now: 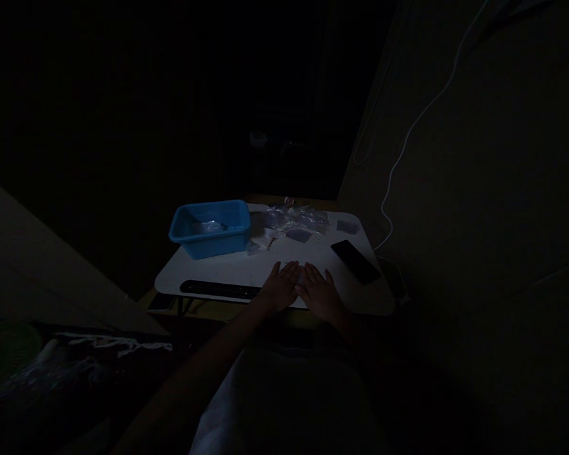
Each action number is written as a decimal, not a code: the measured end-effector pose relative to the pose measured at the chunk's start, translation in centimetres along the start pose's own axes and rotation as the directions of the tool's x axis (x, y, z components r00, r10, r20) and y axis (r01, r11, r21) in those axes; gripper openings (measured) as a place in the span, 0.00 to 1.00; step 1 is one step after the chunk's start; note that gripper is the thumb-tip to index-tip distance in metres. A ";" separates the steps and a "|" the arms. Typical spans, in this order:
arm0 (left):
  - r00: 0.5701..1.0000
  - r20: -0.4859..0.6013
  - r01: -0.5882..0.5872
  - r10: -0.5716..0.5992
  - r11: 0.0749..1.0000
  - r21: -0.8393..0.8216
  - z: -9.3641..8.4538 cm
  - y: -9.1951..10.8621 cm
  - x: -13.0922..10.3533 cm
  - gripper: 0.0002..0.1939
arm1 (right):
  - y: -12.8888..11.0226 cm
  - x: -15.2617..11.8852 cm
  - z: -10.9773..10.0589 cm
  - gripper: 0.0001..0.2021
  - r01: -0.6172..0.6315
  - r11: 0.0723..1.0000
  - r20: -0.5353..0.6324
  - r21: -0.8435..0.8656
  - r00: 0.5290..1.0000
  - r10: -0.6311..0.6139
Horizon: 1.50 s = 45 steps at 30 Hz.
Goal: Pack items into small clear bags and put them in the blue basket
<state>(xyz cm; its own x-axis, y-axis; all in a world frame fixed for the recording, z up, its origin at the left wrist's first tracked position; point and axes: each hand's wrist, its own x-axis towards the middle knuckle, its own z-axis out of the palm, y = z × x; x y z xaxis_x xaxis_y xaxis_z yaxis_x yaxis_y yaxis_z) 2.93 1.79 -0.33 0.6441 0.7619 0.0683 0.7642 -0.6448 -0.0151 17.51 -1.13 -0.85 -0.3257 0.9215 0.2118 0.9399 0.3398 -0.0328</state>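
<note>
In dim light, my left hand [281, 288] lies palm down at the front of a small white table [222, 268], its fingers stretched out and its thumb apart. Beside it my right hand [320, 292] is also flat, fingers pointing forward and inward. The two hands meet or nearly meet at the fingertips and the right thumb. I cannot tell whether anything small lies beneath them. Right of my right hand rests a dark phone [355, 261]. Beyond the hands are crumpled clear plastic bags [296, 218] and a flat grey square piece [298, 236].
A blue plastic basin [213, 243] with something clear inside stands at the table's left. A black slotted strip [218, 289] runs along the front edge. Another grey piece [348, 227] lies at the back right. A white cable [408, 136] hangs down the right wall.
</note>
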 end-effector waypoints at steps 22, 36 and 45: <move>0.975 -0.117 0.187 -0.187 0.982 -0.004 0.3 -0.2 0.0 0.25 | 2.2 2.6 -1.1 0.21 -0.228 0.789 -0.080 0.571 0.941 0.330; 0.978 -0.091 0.188 -0.190 0.982 -0.029 0.0 0.1 0.0 0.25 | 2.4 5.8 -5.1 0.03 -0.639 0.182 0.511 0.748 0.729 0.456; 0.977 -0.093 0.187 -0.191 0.981 -0.047 0.0 0.2 0.0 0.26 | 2.4 5.2 -5.0 0.06 -0.519 0.239 0.396 0.821 0.818 0.417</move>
<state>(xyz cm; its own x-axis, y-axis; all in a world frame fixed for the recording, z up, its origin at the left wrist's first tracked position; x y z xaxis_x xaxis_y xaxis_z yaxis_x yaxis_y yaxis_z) 3.06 1.71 -0.30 0.4807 0.8617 0.1626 0.8688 -0.4931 0.0447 18.54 3.53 5.07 0.0845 0.9702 -0.2271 0.3100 -0.2422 -0.9194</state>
